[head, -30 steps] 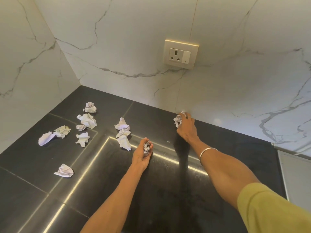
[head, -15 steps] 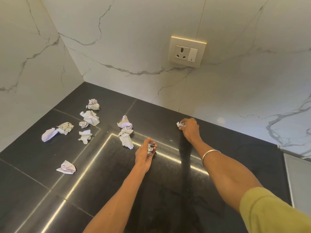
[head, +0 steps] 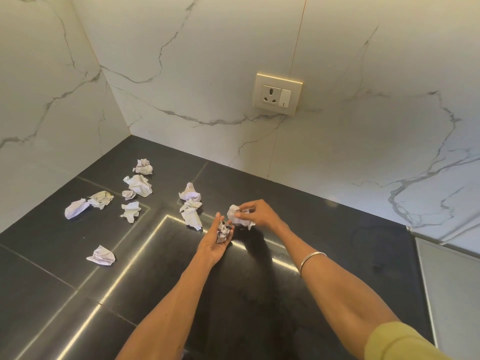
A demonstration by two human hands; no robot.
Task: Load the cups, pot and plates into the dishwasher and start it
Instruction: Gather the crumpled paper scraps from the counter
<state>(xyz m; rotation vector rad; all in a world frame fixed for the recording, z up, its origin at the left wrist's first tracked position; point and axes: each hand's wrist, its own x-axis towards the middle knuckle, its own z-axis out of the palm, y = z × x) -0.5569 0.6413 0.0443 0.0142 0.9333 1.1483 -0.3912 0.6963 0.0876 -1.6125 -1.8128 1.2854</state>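
No cups, pot, plates or dishwasher are in view. My left hand is palm up over the black counter, cradling a small crumpled paper ball in its loosely curled fingers. My right hand pinches a larger white crumpled paper just above and right of the left palm. A silver bangle sits on my right wrist.
Several crumpled paper pieces lie on the counter to the left: a pair near the middle, a cluster farther back, one at the front left. A wall socket sits on the marble backsplash. A pale surface borders the counter at right.
My right hand has lifted a crumpled paper from near the back wall and brought it left and toward me, up to the left hand. The left palm has opened a little.
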